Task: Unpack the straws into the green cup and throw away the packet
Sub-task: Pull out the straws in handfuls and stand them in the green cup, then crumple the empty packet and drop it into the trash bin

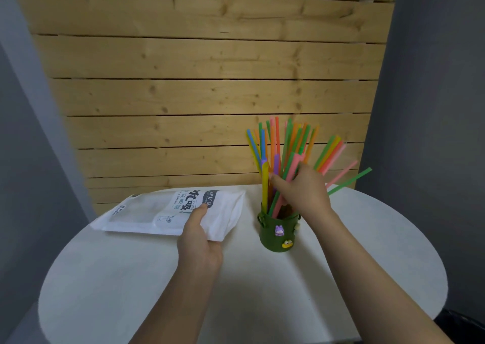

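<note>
A green cup [278, 232] with small cartoon charms stands on the round white table [131, 278], right of centre. Several coloured straws [283, 144] stand in it and fan out above the rim. My right hand [304, 188] is around the bundle just above the cup, fingers curled on the straws. The white straw packet [157, 212] with black lettering lies flat to the left of the cup. My left hand [199, 241] holds its near right corner, thumb on top.
A pale wooden slat wall [210, 81] rises right behind the table. Grey walls stand on both sides. Something dark [464, 322] shows at the lower right past the table's edge.
</note>
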